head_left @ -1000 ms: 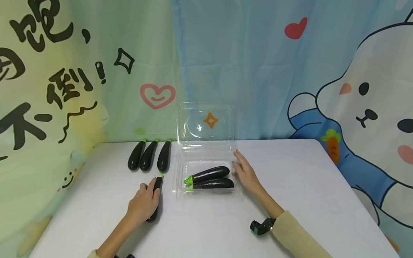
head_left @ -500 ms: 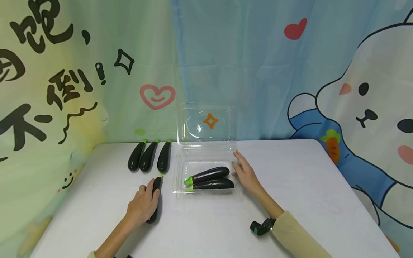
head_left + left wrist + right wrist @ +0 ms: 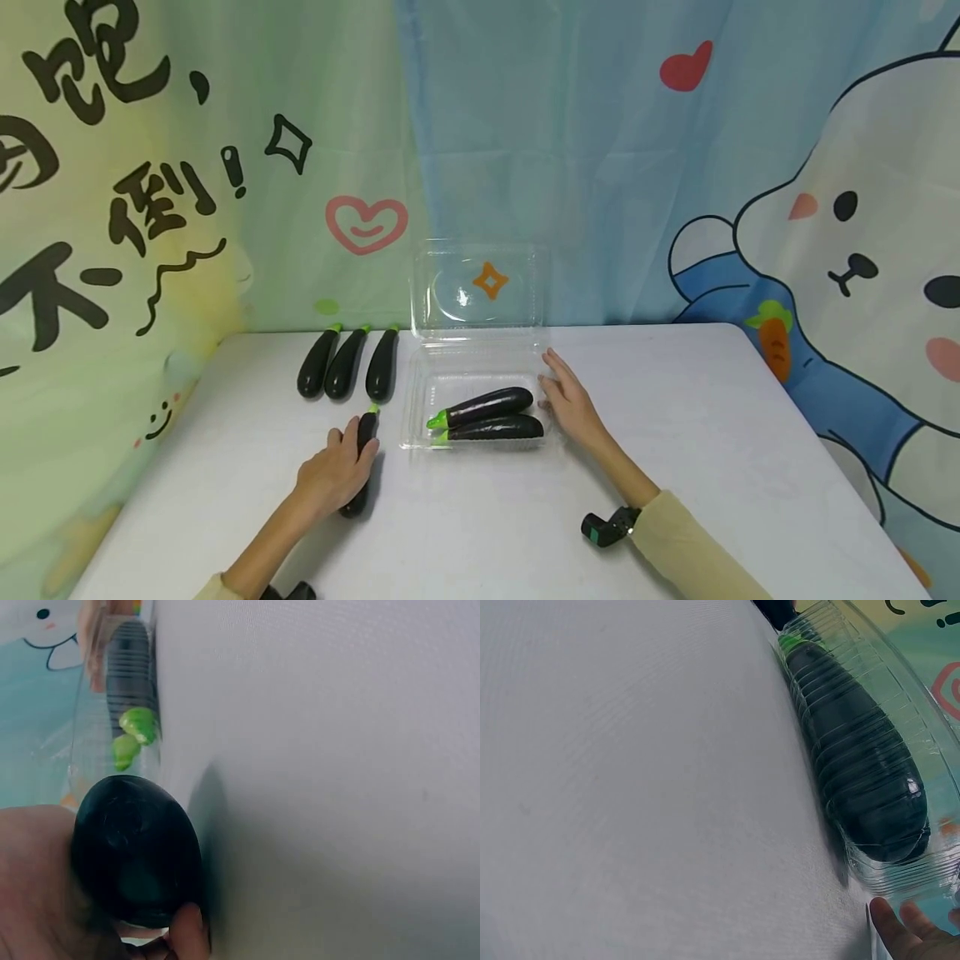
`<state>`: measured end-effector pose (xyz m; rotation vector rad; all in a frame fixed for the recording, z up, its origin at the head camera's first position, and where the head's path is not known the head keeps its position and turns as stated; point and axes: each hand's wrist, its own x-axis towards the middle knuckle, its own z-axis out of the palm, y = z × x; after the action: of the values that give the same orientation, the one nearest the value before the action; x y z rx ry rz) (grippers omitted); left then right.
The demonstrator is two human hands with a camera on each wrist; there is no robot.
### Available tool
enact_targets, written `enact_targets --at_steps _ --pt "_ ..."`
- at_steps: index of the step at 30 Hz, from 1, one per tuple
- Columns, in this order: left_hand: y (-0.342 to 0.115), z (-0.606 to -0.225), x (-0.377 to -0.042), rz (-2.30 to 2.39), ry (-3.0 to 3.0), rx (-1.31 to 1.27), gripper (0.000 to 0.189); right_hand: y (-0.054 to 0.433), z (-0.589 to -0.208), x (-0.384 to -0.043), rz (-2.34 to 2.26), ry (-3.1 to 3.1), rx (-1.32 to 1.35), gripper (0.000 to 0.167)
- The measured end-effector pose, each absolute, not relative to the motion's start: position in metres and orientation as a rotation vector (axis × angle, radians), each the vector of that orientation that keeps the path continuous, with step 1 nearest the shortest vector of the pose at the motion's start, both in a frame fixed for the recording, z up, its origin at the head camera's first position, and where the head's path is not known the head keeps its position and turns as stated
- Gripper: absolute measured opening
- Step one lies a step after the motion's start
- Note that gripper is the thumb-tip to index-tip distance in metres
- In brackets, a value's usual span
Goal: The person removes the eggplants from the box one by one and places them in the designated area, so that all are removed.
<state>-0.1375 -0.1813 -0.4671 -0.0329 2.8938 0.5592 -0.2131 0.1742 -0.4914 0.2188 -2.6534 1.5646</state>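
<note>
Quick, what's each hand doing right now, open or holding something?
Left hand: closed around a dark eggplant.
Right hand: open, at the side of the clear container.

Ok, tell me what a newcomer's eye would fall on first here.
Probably the big white cartoon animal filling the right side of the printed backdrop. Next come the glossy dark eggplants against the white table: two eggplants lie in the open clear container, and three eggplants lie to its left. The left hand grips another eggplant, nearer the viewer than those three.
</note>
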Motion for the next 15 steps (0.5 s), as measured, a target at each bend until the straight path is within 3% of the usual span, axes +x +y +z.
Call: enact_targets --at_steps 10,15 --pt "-0.191 -0.457 -0.14 0.496 2.833 -0.05 0.094 0.173 -0.492 -0.213 1.57 -2.661 0.226 0.05" --pt "-0.198 -0.448 -0.142 0.481 2.83 -0.029 0.096 0.174 -0.492 -0.213 1.571 -2.654 0.23 0.05"
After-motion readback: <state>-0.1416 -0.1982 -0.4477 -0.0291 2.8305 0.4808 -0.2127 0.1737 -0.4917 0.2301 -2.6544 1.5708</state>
